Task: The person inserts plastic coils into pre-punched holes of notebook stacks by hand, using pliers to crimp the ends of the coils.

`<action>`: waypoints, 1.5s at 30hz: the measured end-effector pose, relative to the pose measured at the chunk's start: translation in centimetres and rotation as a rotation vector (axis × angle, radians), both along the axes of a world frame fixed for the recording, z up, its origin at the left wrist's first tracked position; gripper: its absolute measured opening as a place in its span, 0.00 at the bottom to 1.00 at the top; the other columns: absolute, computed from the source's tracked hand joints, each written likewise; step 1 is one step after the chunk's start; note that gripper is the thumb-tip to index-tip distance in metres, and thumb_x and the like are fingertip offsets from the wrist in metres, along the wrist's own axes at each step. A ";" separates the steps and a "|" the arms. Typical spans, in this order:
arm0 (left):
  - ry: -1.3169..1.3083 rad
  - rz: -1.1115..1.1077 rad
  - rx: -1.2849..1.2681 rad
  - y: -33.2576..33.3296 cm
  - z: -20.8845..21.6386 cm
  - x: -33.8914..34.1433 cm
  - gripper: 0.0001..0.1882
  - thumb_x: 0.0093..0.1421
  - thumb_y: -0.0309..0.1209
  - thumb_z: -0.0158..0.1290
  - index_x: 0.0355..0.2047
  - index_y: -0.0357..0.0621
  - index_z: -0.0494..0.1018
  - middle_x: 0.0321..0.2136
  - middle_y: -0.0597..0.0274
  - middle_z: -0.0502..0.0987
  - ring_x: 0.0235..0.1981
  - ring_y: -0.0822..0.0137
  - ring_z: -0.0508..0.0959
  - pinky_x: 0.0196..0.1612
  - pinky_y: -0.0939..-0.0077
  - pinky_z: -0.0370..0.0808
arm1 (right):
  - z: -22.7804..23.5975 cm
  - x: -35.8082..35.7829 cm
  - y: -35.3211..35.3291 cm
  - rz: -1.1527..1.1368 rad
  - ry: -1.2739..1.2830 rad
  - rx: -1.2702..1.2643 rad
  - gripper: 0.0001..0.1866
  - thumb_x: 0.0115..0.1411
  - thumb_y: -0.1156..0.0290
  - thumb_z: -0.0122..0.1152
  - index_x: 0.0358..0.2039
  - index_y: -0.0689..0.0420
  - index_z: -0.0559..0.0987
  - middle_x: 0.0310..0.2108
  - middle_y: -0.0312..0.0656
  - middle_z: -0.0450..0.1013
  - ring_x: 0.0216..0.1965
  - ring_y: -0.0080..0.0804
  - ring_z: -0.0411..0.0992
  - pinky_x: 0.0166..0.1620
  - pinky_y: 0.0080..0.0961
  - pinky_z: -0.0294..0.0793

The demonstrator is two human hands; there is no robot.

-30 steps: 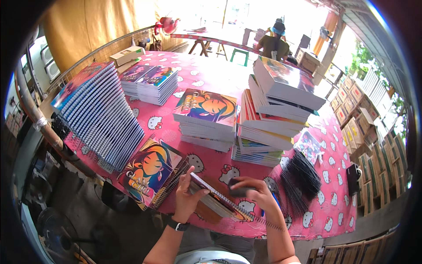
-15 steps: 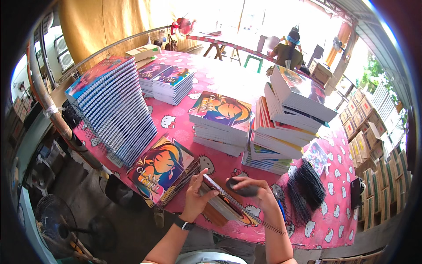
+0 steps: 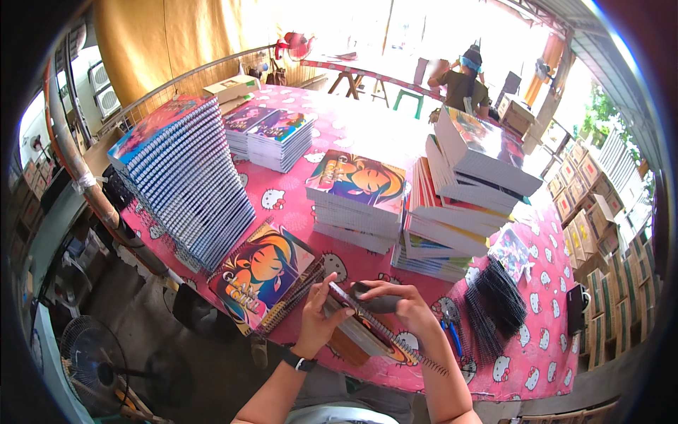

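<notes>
My left hand [image 3: 321, 321] is closed on a notebook [image 3: 371, 338], which stands tilted with its spine up near the table's front edge. A thin dark spiral coil [image 3: 385, 332] runs along that spine, and its loose tail sticks out past the lower right end. In my right hand [image 3: 406, 300] is a dark, rounded object [image 3: 383, 304], held against or just above the coil near the upper end of the spine; its kind is unclear. Coil-bound notebooks [image 3: 265, 275] with an illustrated cover lie to the left of my left hand.
Blue-handled pliers [image 3: 450, 332] and a heap of black coils [image 3: 494, 307] lie right of my right arm. Ahead stand unbound book stacks [image 3: 357, 212] and a leaning pile [image 3: 459, 205]. A tall bound stack [image 3: 187, 177] rises at left. Another person [image 3: 462, 85] sits far back.
My right hand with the dark object has moved slightly left and up along the spine. My left hand still grips the notebook. The pliers show more plainly beside my right arm.
</notes>
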State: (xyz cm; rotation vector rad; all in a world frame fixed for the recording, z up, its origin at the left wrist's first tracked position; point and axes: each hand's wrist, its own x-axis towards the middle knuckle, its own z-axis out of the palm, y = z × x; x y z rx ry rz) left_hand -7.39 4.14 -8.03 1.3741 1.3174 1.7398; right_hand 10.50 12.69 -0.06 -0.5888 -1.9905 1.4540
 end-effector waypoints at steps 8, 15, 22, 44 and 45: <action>-0.027 -0.016 -0.032 -0.4 -0.1 -0.3 0.40 0.47 0.29 0.65 0.61 0.47 0.61 0.40 0.63 0.67 0.41 0.69 0.69 0.48 0.77 0.66 | -0.7 -1.5 0.0 0.012 -0.049 -0.054 0.25 0.51 0.50 0.64 0.40 0.59 0.80 0.44 0.52 0.73 0.47 0.44 0.70 0.51 0.32 0.67; -0.121 -0.073 -0.084 -0.1 1.1 -1.0 0.24 0.52 0.25 0.60 0.51 0.42 0.72 0.32 0.65 0.72 0.36 0.71 0.70 0.44 0.78 0.67 | -4.9 4.8 -0.2 -0.478 -0.596 0.666 0.29 0.49 0.48 0.65 0.46 0.55 0.76 0.49 0.52 0.70 0.52 0.49 0.66 0.55 0.39 0.64; -0.075 -0.342 0.126 -0.5 5.8 0.5 0.15 0.49 0.14 0.58 0.38 0.36 0.76 0.36 0.58 0.77 0.39 0.70 0.75 0.41 0.78 0.72 | 6.4 2.8 -8.6 -0.319 -0.279 0.466 0.22 0.48 0.66 0.69 0.44 0.57 0.75 0.37 0.45 0.73 0.41 0.44 0.71 0.43 0.34 0.72; 0.160 0.066 0.333 -4.4 5.5 3.5 0.17 0.44 0.16 0.62 0.35 0.42 0.75 0.35 0.59 0.76 0.38 0.64 0.75 0.40 0.74 0.74 | 1.7 1.5 -13.0 -0.657 -0.041 0.458 0.16 0.42 0.80 0.68 0.34 0.55 0.77 0.29 0.41 0.71 0.30 0.36 0.70 0.31 0.28 0.71; 0.162 0.053 0.343 -4.5 5.4 3.6 0.16 0.44 0.15 0.62 0.35 0.41 0.75 0.36 0.59 0.75 0.39 0.65 0.75 0.40 0.75 0.74 | 1.6 1.6 -13.1 -0.664 -0.038 0.471 0.17 0.42 0.81 0.68 0.34 0.55 0.77 0.29 0.41 0.70 0.30 0.36 0.70 0.31 0.28 0.70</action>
